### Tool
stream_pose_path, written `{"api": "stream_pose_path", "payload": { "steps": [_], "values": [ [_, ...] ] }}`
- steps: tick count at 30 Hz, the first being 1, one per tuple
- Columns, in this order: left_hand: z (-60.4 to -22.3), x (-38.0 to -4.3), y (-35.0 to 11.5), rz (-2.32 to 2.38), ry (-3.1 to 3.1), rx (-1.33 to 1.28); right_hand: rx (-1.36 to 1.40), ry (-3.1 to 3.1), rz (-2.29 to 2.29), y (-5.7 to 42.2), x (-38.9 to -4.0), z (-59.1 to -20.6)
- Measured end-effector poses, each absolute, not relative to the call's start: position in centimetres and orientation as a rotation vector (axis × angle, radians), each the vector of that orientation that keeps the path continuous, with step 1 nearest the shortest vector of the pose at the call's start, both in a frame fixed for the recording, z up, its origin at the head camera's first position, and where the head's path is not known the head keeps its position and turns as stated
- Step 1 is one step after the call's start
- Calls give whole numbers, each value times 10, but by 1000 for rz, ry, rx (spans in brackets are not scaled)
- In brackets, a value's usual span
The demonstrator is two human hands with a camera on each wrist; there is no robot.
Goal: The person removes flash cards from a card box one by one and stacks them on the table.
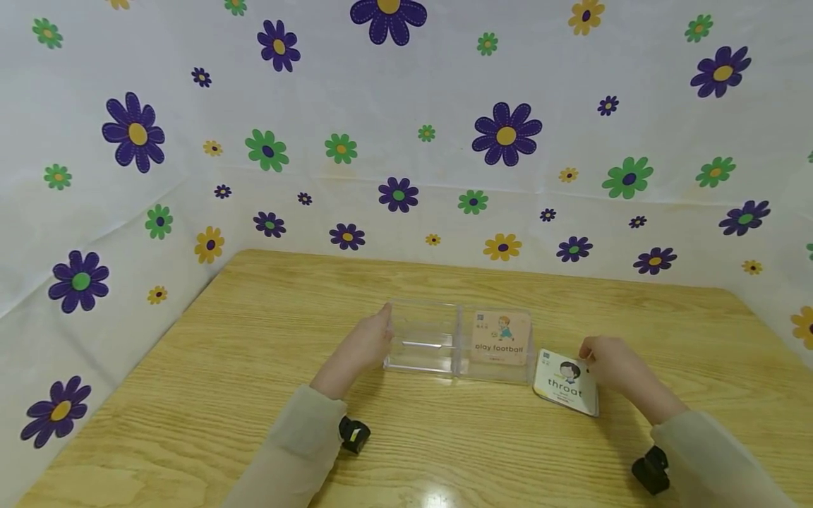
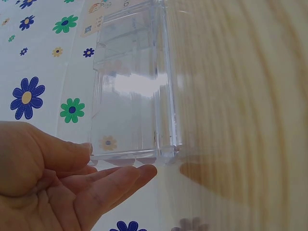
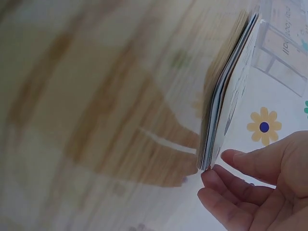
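A clear plastic card case (image 1: 424,365) lies unfolded on the table, its two halves side by side. In the right half shows a picture card (image 1: 500,339) reading "play football". My left hand (image 1: 366,343) holds the case's left edge, thumb at one corner and fingers along its side in the left wrist view. To the right of the case, a stack of cards (image 1: 565,381) lies tilted, "throat" on top. My right hand (image 1: 619,367) pinches the stack's far right corner. In the right wrist view its fingertips are right at the edge of the stack (image 3: 222,96).
The wood-grain table (image 1: 444,437) reaches back to a white cloth backdrop (image 1: 432,92) with printed flowers. Black wrist cameras (image 1: 354,434) are strapped at both sleeves. The stack lies close beside the case's right edge.
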State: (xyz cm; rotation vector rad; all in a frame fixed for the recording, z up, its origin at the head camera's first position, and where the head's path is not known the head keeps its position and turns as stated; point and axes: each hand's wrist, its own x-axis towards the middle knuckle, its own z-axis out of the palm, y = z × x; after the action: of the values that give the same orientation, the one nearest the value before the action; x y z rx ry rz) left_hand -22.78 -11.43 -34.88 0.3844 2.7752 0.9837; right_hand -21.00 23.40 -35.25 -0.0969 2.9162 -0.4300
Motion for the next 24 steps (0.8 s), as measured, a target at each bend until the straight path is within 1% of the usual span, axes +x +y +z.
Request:
{"api": "stream_pose_path", "payload": {
  "steps": [5, 14, 24],
  "values": [
    [-349, -228, -115, 989, 2769, 403, -81, 2912, -446, 234, -210, -353],
    [-350, -228, -115, 983, 2775, 378, -237, 3015, -495, 225, -205, -338],
    [-350, -228, -115, 982, 2776, 409, -376, 3150, -568, 209, -204, -333]
  ]
}}
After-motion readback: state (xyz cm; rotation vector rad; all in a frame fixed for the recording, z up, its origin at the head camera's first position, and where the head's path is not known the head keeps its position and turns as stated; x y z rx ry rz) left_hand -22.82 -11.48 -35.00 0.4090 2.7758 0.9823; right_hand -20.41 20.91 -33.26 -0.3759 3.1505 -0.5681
